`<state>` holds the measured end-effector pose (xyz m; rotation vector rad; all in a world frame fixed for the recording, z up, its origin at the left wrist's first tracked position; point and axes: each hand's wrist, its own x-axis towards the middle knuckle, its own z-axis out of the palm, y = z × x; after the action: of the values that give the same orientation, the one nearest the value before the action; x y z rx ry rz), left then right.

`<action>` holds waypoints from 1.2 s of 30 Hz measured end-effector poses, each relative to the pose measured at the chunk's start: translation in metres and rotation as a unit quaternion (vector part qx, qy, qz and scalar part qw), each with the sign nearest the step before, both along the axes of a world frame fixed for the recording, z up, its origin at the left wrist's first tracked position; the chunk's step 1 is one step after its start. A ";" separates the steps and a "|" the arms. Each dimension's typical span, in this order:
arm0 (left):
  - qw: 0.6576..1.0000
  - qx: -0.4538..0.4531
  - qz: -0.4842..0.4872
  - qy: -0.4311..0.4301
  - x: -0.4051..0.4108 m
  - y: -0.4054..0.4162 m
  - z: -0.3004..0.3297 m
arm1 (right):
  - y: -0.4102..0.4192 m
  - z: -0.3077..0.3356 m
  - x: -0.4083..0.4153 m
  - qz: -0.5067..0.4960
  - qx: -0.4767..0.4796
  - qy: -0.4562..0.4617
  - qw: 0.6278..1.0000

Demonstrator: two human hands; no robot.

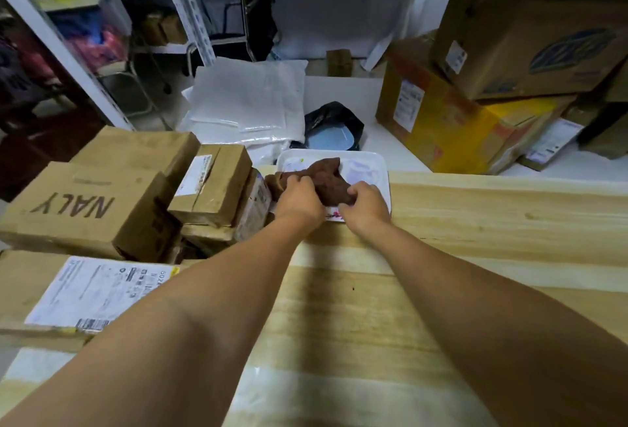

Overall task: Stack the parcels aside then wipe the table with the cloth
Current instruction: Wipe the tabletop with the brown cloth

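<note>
brown cloth (pixel 324 179) at 12 o'clock on white tray (pixel 382 168) | left hand (pixel 299 200) grabs it | right hand (pixel 365 204) grabs it | cardboard parcels (pixel 102 209) piled at 9 o'clock | wooden table (pixel 475 256)

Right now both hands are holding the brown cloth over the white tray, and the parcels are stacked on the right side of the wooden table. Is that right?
Not quite. The head view shows the parcels stacked on the left side of the wooden table, not the right. The rest holds: the left hand and right hand both grip the brown cloth over the white tray.
</note>
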<state>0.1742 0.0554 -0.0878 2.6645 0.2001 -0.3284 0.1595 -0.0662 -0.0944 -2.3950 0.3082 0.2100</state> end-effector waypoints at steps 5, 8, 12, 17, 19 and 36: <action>1.000 0.019 -0.009 -0.014 0.026 0.001 -0.017 | 0.011 -0.012 0.024 0.029 -0.019 0.002 0.999; 0.999 0.033 -0.019 0.001 0.035 0.002 -0.024 | 0.014 -0.019 0.032 0.043 -0.066 -0.015 0.997; 0.997 0.076 -0.015 0.002 0.035 0.000 -0.029 | 0.012 -0.026 0.034 0.042 -0.128 -0.004 0.991; 0.989 0.119 -0.022 -0.080 0.029 -0.006 -0.014 | 0.007 -0.021 0.034 0.049 -0.141 -0.002 0.989; 0.985 0.126 -0.025 -0.114 0.027 -0.011 -0.001 | 0.002 -0.012 0.034 0.032 -0.126 -0.030 0.991; 0.944 0.045 -0.311 -0.101 -0.068 -0.149 -0.012 | -0.172 0.004 -0.085 -0.023 -0.110 -0.038 0.993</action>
<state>0.1061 -0.0937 -0.0994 2.7641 -0.7205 -0.2338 0.0747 -0.2382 -0.0905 -2.6021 0.3661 0.0649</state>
